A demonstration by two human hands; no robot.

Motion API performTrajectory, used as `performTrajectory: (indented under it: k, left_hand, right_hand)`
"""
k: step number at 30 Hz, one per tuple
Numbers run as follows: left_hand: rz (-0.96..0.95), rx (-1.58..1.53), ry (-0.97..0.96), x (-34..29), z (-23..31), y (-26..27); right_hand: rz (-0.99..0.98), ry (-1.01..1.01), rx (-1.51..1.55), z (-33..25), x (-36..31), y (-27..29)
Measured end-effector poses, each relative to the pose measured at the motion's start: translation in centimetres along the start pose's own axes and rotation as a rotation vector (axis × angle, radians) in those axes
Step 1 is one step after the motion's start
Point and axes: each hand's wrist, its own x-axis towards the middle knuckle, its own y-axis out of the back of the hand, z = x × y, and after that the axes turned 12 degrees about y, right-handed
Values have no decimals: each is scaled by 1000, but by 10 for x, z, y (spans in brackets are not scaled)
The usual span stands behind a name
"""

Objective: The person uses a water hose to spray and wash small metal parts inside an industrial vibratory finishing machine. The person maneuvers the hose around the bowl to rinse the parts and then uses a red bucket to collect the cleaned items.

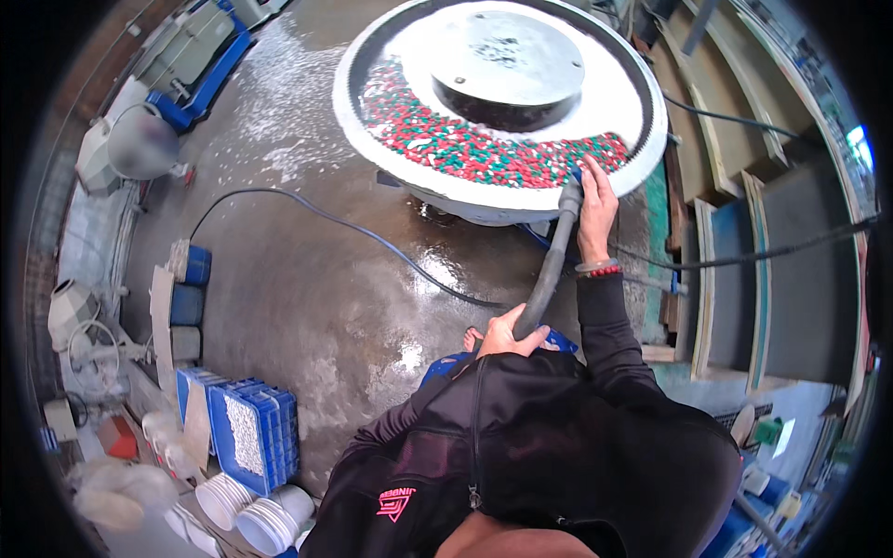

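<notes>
A thick grey hose (551,265) runs up from my waist to the rim of a large round tub (437,191). My left hand (512,337) is wrapped round its lower part, close to my body. At the upper end my right hand (597,209) grips the hose against its palm, fingers stretched toward the tub; part of the grip is hidden. Red, green and white pellet-like pieces (465,153) lie in the tub's ring-shaped trough, with white foam (409,42) around them. A flat round metal hub (507,60) rises in the middle.
A thin dark hose (372,246) crosses the wet floor (279,279). Blue crates (274,437), one with white pieces, and stacked white buckets (265,525) stand at lower left. Wooden-edged bins (730,279) line the right. Machines (191,60) stand at far left.
</notes>
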Motion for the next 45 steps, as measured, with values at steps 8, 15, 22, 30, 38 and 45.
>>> performTrajectory:
  k: [8, 15, 22, 30, 38, 45]
  left_hand:
    - [64, 49, 34, 5, 39, -6]
    - [140, 44, -105, 25, 24, -21]
    - [186, 10, 80, 16, 24, -24]
    - [95, -72, 84, 24, 16, -40]
    - [5, 12, 140, 40, 32, -41]
    - [37, 169, 50, 54, 35, -14]
  right_hand:
    - [-103, 57, -11, 2, 29, 7]
    - [-192, 41, -8, 27, 53, 12]
    - [-288, 12, 134, 32, 44, -27]
    - [-279, -113, 149, 36, 43, 0]
    - [-193, -125, 155, 40, 61, 25]
    - [-89, -149, 157, 40, 56, 18]
